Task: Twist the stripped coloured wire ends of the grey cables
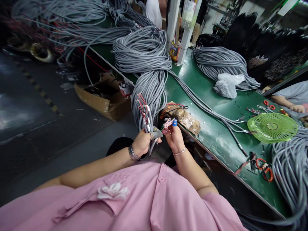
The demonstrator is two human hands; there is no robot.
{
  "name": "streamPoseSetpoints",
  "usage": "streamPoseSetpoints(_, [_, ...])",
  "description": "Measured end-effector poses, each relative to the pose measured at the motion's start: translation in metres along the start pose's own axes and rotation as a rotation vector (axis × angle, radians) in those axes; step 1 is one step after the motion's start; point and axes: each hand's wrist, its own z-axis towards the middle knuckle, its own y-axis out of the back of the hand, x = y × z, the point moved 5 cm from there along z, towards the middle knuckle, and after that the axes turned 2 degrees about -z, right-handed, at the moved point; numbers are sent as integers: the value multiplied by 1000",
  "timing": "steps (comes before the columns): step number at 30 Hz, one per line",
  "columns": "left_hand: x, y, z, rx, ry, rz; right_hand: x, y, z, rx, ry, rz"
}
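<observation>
My left hand [143,142] is closed round a bunch of grey cables [148,122]. Their stripped ends, with thin red, black and white wires, point upward out of the fist. A grey cover sits on at least one finger of this hand. Close beside it, my right hand [175,138], with blue on the thumb tip, pinches the coloured wires [166,128] at one cable's end. Something small and pinkish-white shows at those fingertips, too small to name. Behind the hands a large coil of grey cable [150,93] hangs over the table edge.
On the green table [207,109] lie a taped brown bundle [184,118], more cable coils [216,64], a plastic bag [228,85], a green fan [272,126] and orange-handled scissors [264,169]. A cardboard box [103,102] stands on the floor at left. Another person's hand [297,108] is at far right.
</observation>
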Motion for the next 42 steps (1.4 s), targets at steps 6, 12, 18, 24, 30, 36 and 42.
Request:
streamPoseSetpoints(6, [3,2,2,-31,11,28,2,-2,2,-31,26,36])
streamPoseSetpoints(12, [5,2,1,-49,30,16,0,-2,-2,-71,-36,18])
streamPoseSetpoints(18, [5,4,-4,-6,-31,37,0,0,-4,-27,-112,65])
streamPoseSetpoints(24, [1,4,-10,-27,-57,50,4,2,-2,28,-46,25])
streamPoseSetpoints(30, [3,1,-4,-69,-48,41,5,1,-4,11,-31,-18])
streamPoseSetpoints(36, [6,3,1,-92,-46,88,5,0,-3,-10,-14,3])
streamPoseSetpoints(42, [11,8,3,-113,-57,118,4,0,-2,-32,-15,3])
